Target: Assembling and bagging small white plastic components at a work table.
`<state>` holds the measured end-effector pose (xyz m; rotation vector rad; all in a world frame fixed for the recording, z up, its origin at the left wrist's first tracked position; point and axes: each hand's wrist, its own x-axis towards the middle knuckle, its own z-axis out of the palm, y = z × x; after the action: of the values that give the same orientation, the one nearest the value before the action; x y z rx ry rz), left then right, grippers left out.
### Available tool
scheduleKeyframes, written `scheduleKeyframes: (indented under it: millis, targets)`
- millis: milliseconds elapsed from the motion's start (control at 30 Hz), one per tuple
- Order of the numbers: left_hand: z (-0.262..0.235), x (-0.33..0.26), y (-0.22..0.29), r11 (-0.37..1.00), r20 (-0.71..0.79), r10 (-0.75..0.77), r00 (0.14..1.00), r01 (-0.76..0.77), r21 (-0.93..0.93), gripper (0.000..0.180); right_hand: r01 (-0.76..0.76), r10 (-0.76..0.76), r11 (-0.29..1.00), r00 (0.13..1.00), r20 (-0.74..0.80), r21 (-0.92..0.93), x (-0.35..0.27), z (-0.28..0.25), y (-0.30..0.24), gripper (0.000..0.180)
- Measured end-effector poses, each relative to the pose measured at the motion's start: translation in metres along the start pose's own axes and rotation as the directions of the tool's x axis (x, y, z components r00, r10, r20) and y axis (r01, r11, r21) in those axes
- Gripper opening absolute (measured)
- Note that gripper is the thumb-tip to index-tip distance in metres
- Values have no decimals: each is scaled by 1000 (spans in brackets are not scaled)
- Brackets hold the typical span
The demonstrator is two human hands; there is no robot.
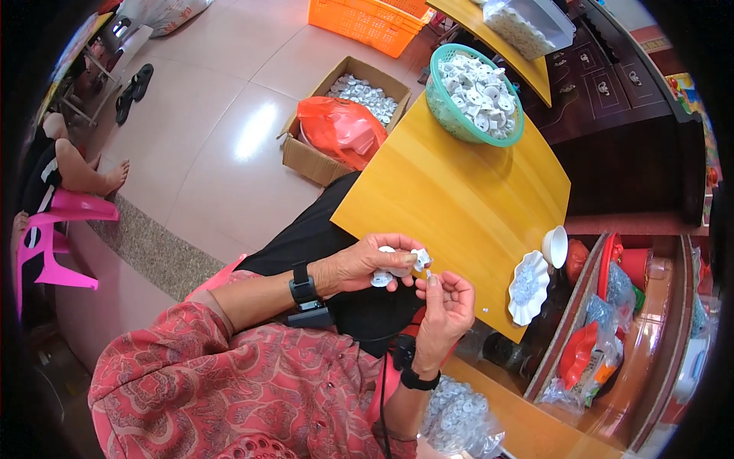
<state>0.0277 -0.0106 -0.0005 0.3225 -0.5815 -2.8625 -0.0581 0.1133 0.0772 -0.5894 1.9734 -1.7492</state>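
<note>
Above the near edge of the yellow table [459,191], the left hand [367,264] grips white plastic parts [397,264] while the right hand [443,302] pinches 1 small pin [428,273] beside them; judging by the full green basket [440,103], most work remains.

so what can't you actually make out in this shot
- Head view: the small white parts in the left hand are partly covered by its fingers; their shape is unclear.
- The piece pinched by the right hand is too small to tell.
- The cardboard box is half hidden by an orange bag.
- The clear bag of white parts is cut off by the lower edge.
</note>
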Motion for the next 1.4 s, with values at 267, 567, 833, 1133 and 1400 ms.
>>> scheduleKeyframes:
  millis: [267, 567, 833, 1133, 1400]
  targets:
    - [6, -5, 3, 994, -1, -14, 1000, 14, 108, 39, 42, -36, 997, 996, -86, 72, -2, 4, 4, 17]
    - [15, -3, 2, 976, -79, 2, 997, 16, 219, 38, -1, 8, 997, 995, -100, 75, -8, 4, 5, 15]
    - [16, -5, -2, 954, -89, 48, 995, -19, 298, 33, 18, -5, 995, 991, -136, 95, -8, 4, 8, 17]
    - [8, -2, -4, 981, -57, -92, 994, 100, 166, 35, -4, 19, 995, 990, -142, 100, -4, 3, 4, 17]
    - [8, -3, 0, 986, -41, -143, 989, 146, 84, 37, -9, 19, 997, 992, -126, 79, 2, 2, 1, 19]
